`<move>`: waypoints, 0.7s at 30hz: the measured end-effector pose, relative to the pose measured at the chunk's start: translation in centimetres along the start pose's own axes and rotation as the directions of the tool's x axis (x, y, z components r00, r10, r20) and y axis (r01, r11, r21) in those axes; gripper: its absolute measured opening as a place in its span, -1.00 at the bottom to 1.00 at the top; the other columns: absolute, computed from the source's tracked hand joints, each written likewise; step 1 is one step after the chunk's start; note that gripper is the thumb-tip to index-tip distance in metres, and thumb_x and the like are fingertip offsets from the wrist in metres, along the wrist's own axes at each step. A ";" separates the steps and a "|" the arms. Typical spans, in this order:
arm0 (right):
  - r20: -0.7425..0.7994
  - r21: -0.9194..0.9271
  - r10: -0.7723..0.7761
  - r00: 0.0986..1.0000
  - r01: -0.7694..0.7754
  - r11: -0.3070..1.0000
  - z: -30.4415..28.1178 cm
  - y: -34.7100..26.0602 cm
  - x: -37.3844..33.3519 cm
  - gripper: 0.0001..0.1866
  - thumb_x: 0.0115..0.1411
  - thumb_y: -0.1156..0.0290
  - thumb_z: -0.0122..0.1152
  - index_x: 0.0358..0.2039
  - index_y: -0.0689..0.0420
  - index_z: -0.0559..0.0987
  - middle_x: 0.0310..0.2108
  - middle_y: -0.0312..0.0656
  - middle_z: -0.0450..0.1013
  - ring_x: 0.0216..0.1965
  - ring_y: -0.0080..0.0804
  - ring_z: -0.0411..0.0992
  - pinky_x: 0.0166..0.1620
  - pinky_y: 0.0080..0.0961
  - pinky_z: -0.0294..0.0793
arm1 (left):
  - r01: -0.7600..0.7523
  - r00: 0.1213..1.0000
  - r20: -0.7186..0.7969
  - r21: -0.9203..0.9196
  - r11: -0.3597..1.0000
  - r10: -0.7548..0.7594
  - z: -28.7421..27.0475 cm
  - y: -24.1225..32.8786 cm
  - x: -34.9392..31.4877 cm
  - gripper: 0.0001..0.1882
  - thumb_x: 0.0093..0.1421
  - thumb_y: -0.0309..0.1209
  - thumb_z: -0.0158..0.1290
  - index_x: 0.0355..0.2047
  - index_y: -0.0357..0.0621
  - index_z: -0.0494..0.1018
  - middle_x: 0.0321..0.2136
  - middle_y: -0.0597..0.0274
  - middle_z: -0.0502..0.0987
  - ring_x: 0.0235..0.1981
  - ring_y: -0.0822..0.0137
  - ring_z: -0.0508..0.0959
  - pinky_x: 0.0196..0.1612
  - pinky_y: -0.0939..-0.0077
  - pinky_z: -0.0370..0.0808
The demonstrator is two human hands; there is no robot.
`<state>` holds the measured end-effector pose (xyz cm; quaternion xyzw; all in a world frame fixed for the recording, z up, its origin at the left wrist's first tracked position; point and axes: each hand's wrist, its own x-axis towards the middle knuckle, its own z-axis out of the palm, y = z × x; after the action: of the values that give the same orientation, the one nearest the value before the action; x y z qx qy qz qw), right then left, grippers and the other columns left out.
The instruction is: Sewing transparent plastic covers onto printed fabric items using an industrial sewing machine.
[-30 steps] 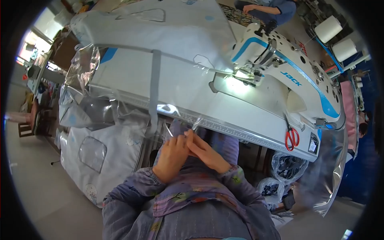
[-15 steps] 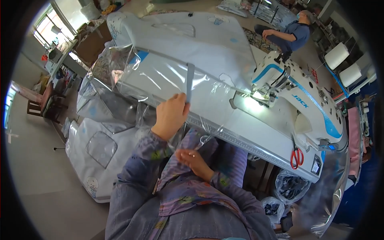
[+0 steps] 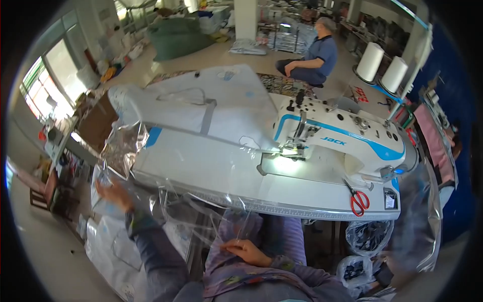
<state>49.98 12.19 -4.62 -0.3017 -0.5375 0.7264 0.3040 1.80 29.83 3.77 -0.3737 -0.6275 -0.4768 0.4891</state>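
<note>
My left hand [image 3: 115, 194] is stretched out to the left, beyond the table's front left corner. Its fingers are apart, slightly smeared by motion, and nearest to crumpled clear plastic film [image 3: 173, 204] and pale printed fabric. Low over my lap, my right hand [image 3: 247, 252] is closed, with an edge of the film at its fingertips. A grey strip [image 3: 208, 118] lies across the white printed fabric piece [image 3: 236, 108] behind the machine table [image 3: 211, 166]. To the right stands a white and blue sewing machine [image 3: 337, 136], its lamp lit at the needle.
Red-handled scissors [image 3: 359, 202] lie at the table's right end. White thread cones [image 3: 371, 62] stand behind the machine. Bags of dark scraps [image 3: 370, 235] hang below the right edge. More pale fabric [image 3: 113, 246] hangs at lower left. Farther off, a person [image 3: 317, 55] sits low.
My left hand has let go of the grey strip, now lying on the fabric, and moved far left. The film has shifted off the tabletop toward me. My view has tilted up.
</note>
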 end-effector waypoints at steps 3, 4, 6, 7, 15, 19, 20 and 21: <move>0.044 -0.133 -0.155 0.987 0.160 0.978 0.2 -4.4 -0.4 -0.72 0.45 0.54 0.12 0.10 0.28 0.61 0.01 -0.14 0.59 0.05 -0.42 0.53 0.17 -0.52 0.47 | 0.533 0.650 0.306 0.469 0.704 -0.696 -4.0 -8.9 -7.8 0.16 0.10 0.21 0.31 0.41 -0.40 0.10 0.20 -0.27 0.40 0.26 -0.21 0.39 0.30 0.01 0.35; 0.056 -0.137 -0.219 0.974 0.225 0.965 0.1 -6.0 -0.6 -0.74 0.41 0.60 0.14 0.07 0.27 0.63 -0.02 -0.13 0.59 0.05 -0.39 0.54 0.16 -0.52 0.48 | 0.626 0.406 0.344 0.571 0.532 -0.847 -4.6 -10.4 -9.7 0.29 0.03 0.31 0.31 0.44 -0.42 0.02 0.22 -0.32 0.38 0.25 -0.21 0.41 0.30 0.00 0.35; 0.084 -0.182 -0.252 0.964 0.264 0.947 -0.4 -9.1 -1.3 -0.74 0.40 0.61 0.16 0.05 0.28 0.64 -0.02 -0.10 0.59 0.04 -0.35 0.56 0.14 -0.51 0.50 | 0.796 0.280 0.424 0.399 0.455 -0.861 -4.6 -12.0 -12.3 0.32 0.00 0.30 0.34 0.46 -0.38 -0.03 0.24 -0.37 0.35 0.21 -0.16 0.44 0.28 0.08 0.38; 0.095 -0.202 -0.267 0.959 0.282 0.938 -0.6 -10.4 -1.7 -0.75 0.39 0.62 0.17 0.04 0.28 0.64 -0.02 -0.08 0.59 0.03 -0.33 0.56 0.13 -0.50 0.51 | 0.883 0.209 0.468 0.287 0.371 -0.859 -4.2 -12.2 -13.2 0.34 -0.02 0.29 0.36 0.47 -0.36 -0.05 0.25 -0.39 0.33 0.19 -0.14 0.46 0.27 0.12 0.40; 0.057 -0.502 -0.405 0.913 0.376 0.779 -3.7 -19.3 -5.1 -0.72 0.31 0.65 0.22 0.01 0.23 0.67 -0.15 -0.09 0.64 -0.15 -0.28 0.64 -0.10 -0.44 0.63 | 0.744 0.408 0.652 0.169 0.647 -0.639 -1.0 -15.8 -11.3 -0.37 0.36 0.03 0.10 -0.06 -0.47 0.58 -0.22 -0.14 0.68 -0.19 0.09 0.64 -0.06 0.15 0.49; -0.008 -0.582 -0.283 0.959 0.226 0.781 -5.5 -21.5 -8.4 -0.73 0.32 0.63 0.22 0.01 0.21 0.68 -0.16 -0.10 0.67 -0.17 -0.32 0.67 -0.08 -0.45 0.66 | 0.728 0.632 0.418 -0.033 0.684 -0.653 -6.8 -21.9 -2.1 -0.29 0.39 0.08 0.05 0.05 -0.51 0.53 -0.04 -0.24 0.62 -0.05 0.01 0.62 0.03 0.13 0.52; -0.006 -0.531 -0.210 0.978 0.174 0.830 -5.4 -21.0 -9.1 -0.75 0.33 0.62 0.22 0.00 0.21 0.68 -0.16 -0.10 0.68 -0.18 -0.34 0.68 -0.06 -0.46 0.67 | 0.875 0.477 0.389 -0.118 0.470 -0.788 -8.7 -23.4 0.7 -0.23 0.33 0.11 0.12 0.11 -0.51 0.50 0.03 -0.20 0.58 0.02 -0.01 0.58 0.07 0.14 0.52; 0.015 -0.474 -0.108 0.994 0.102 0.875 -4.9 -20.0 -9.5 -0.74 0.34 0.60 0.21 0.02 0.22 0.67 -0.15 -0.10 0.68 -0.16 -0.35 0.68 -0.04 -0.46 0.66 | 0.877 0.480 0.424 -0.221 0.426 -0.768 -11.2 -24.7 2.8 -0.20 0.31 0.08 0.16 0.19 -0.50 0.43 0.11 -0.20 0.52 0.06 -0.02 0.56 0.09 0.15 0.52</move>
<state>62.06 12.59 14.55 -0.3416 -0.7124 0.5535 0.2635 -19.15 12.50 1.47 -0.1671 -0.6718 -0.7216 0.0128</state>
